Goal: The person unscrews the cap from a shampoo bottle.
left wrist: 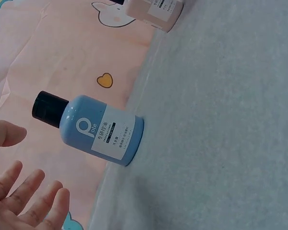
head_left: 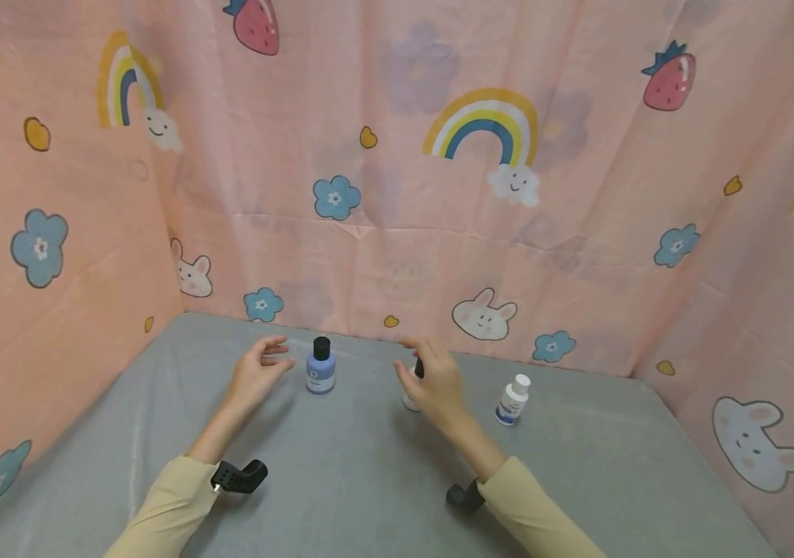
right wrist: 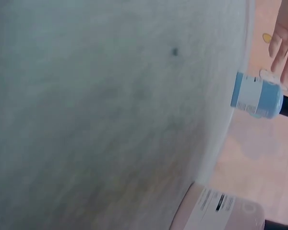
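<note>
Head view: on a grey-covered table (head_left: pixel 341 488), against a pink printed curtain (head_left: pixel 292 132), I note three bottles standing upright. The left hand (head_left: pixel 257 372) is just beside the blue bottle (head_left: pixel 320 373), its fingers loosely bent, thumb apart from them, with nothing in its hold. The right hand (head_left: pixel 437 386) is at the pink bottle (head_left: pixel 409 402), partly covering it; thumb and fingers are parted, with the black cap (head_left: pixel 420 367) showing near them. Whether they touch it I cannot tell. The white bottle (head_left: pixel 512 401) stands to the right, apart from the right hand. Pale yellow sleeves (head_left: pixel 177 500) cover both forearms.

Left wrist view: the left hand's fingers are spread and clear of the blue bottle, whose printed label faces this side. Part of the pink bottle shows at the top edge.

Right wrist view: the pink bottle is cut off at the lower edge; the right hand's fingers are not visible here. The blue bottle stands farther off, the left hand's extended fingers near it.
</note>
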A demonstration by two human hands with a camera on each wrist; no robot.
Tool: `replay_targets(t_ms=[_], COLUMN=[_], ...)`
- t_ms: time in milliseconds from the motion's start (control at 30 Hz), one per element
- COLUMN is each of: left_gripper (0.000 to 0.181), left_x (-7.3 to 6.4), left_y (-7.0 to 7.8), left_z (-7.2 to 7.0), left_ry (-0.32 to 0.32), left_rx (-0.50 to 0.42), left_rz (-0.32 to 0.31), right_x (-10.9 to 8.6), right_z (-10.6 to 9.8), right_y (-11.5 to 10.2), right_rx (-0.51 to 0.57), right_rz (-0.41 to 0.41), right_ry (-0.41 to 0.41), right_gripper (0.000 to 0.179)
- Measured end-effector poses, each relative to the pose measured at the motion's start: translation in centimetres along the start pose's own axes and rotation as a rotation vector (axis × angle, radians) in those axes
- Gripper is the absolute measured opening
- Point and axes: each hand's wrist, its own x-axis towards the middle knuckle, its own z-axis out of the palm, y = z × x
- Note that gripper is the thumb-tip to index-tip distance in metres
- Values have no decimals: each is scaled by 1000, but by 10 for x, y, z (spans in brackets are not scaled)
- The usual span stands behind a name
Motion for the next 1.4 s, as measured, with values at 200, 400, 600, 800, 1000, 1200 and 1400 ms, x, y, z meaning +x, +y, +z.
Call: replay_targets(t_ms=[200, 400, 600, 800, 1000, 1200, 1400], left_gripper=[54, 59, 66, 71, 73, 77, 77], left_x=[1, 6, 14, 17, 22, 22, 20], left_y=[0, 0, -5, -7, -11, -11, -16], left_z=[3, 5, 8, 9, 12, 17, 20], left_ry=[-70, -96, -119, -148, -154, -146, -169], left_rx=[-125, -131, -116, -102, -97, -102, -133], left_rz=[-40, -58, -63, -58, -17, 48, 14], right_x=[5, 11, 14, 16, 18, 19, 19], right_z=[15, 25, 36, 48, 59, 67, 74], right_y=[-8, -17, -23, -26, -27, -25, -30], right_rx=[21, 91, 159, 223, 298, 365, 401], right_rz=[6, 16, 72, 152, 222, 290, 372], right_ry=[-27, -53, -89, -140, -167, -178, -236], right_gripper=[32, 33, 35, 38, 38, 40, 42])
